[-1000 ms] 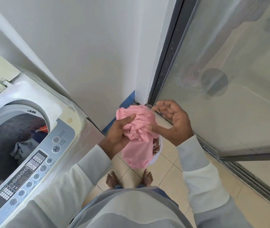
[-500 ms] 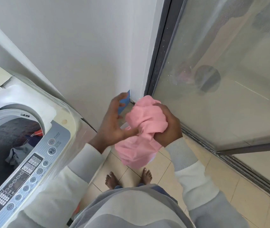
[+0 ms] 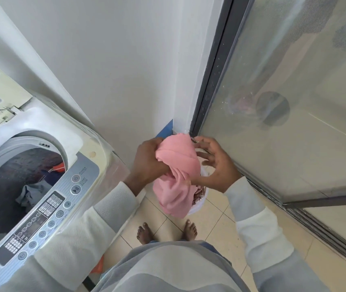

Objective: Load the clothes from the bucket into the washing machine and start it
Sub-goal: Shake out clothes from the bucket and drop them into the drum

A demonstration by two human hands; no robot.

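Note:
A crumpled pink garment point(image 3: 176, 175) hangs in front of me at waist height. My left hand point(image 3: 149, 163) grips its upper left part in a closed fist. My right hand point(image 3: 216, 167) touches the cloth from the right with fingers spread. Below the garment, the white bucket point(image 3: 199, 205) stands on the floor, mostly hidden, with a patterned cloth showing inside. At the left, the top-loading washing machine point(image 3: 92, 157) has its lid up, and several clothes point(image 3: 33, 192) lie in the drum. Its control panel point(image 3: 41, 218) faces me.
A white wall corner with a blue strip point(image 3: 165, 129) stands behind the bucket. A dark-framed glass sliding door point(image 3: 284, 102) runs along the right. My bare feet point(image 3: 168, 230) rest on beige floor tiles just before the bucket. Something orange point(image 3: 98, 266) lies beside the machine's base.
My left hand has closed on the pink garment's top, and my right hand has let go of its grip and spread its fingers. The garment now hangs lower over the bucket.

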